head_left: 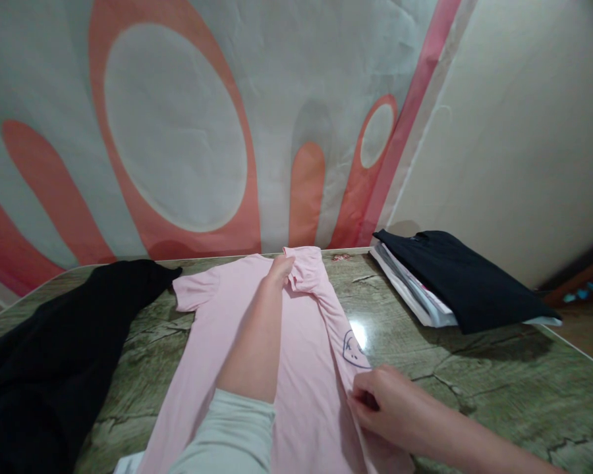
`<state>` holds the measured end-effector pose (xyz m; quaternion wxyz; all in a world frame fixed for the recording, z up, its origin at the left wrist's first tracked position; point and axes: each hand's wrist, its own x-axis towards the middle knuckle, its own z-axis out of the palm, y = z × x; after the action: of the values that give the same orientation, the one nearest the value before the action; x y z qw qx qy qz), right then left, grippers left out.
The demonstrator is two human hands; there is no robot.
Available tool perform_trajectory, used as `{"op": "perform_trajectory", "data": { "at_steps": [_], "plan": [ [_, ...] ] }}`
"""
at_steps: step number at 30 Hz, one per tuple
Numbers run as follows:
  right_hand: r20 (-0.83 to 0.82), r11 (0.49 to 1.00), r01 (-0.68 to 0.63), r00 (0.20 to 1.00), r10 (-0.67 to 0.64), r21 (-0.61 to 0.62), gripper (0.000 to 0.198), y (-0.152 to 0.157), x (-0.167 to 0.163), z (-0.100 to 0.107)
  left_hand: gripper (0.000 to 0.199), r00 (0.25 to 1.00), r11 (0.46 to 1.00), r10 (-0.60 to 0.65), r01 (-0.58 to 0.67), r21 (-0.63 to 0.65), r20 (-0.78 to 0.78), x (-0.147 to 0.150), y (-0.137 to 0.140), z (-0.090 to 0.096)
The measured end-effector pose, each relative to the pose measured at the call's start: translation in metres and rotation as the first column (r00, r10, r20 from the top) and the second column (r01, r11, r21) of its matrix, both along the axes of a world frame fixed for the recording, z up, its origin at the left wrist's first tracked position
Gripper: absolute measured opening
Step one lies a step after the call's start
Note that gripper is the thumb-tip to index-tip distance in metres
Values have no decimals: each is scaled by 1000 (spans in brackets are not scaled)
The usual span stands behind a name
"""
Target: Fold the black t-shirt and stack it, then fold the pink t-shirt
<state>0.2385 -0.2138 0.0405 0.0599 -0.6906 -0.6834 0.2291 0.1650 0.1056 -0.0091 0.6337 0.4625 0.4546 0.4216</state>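
Observation:
A pink T-shirt [301, 368] lies spread on the table, its collar end toward the wall. Its right side is partly turned inward, and a dark-blue line drawing shows on that turned part. Near the collar, my left hand [281, 268] is closed on the folded-over right sleeve. My right hand [375, 398] pinches the shirt's right edge lower down, just below the drawing. The left sleeve lies flat, pointing outward. The shirt's lower hem runs out of view at the bottom.
A black garment [69, 349] lies loosely on the left of the table. At the right stands a stack of folded clothes with a black T-shirt [464, 273] on top. The wood-patterned table [435, 368] meets a wall with a pink-and-white printed sheet [277, 118].

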Motion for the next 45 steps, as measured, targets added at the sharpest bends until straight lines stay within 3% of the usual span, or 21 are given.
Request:
{"op": "perform_trajectory", "data": {
  "at_steps": [5, 7, 9, 12, 14, 16, 20, 23, 26, 30, 38, 45],
  "plan": [
    [-237, 989, -67, 971, 34, -133, 24, 1, 7, 5, 41, 988, 984, 102, -83, 157, -116, -11, -2, 9],
    [-311, 989, -52, 951, 6, -139, 22, 5, 15, 7, 48, 984, 960, 91, -47, 275, -151, -8, -6, 14],
    [-343, 999, 10, 939, -27, -50, 20, 13, 26, 7, 47, 977, 909, -21, 107, 402, -214, 1, -12, 19],
    [-321, 970, 66, 947, 13, 234, 17, 27, 38, -1, 30, 928, 820, -225, 345, 457, -298, 21, -23, 17],
    [-264, 921, 11, 959, 100, 389, 23, 33, 42, -11, 20, 906, 801, -291, 407, 440, -307, 32, -30, 10],
    [-184, 890, -79, 966, 179, 449, 35, 36, 43, -21, 14, 892, 788, -330, 440, 430, -309, 38, -36, 1],
    [-25, 888, -220, 968, 251, 404, 55, 35, 41, -36, 7, 882, 774, -361, 464, 430, -302, 37, -42, -13],
    [41, 903, -277, 959, 279, 329, 59, 35, 42, -38, 19, 888, 786, -360, 454, 421, -286, 33, -44, -18],
    [74, 920, -290, 957, 281, 264, 61, 35, 44, -38, 32, 884, 800, -347, 453, 394, -313, 32, -45, -22],
    [98, 927, -299, 954, 284, 225, 63, 34, 43, -38, 34, 869, 781, -314, 465, 417, -383, 36, -41, -28],
    [139, 919, -313, 948, 287, 239, 62, 33, 41, -37, 22, 823, 787, -312, 504, 357, -474, 45, -12, -26],
    [135, 919, -321, 946, 296, 229, 62, 33, 42, -37, 17, 797, 736, -213, 511, 443, -565, 47, 3, -21]
  ]
}}
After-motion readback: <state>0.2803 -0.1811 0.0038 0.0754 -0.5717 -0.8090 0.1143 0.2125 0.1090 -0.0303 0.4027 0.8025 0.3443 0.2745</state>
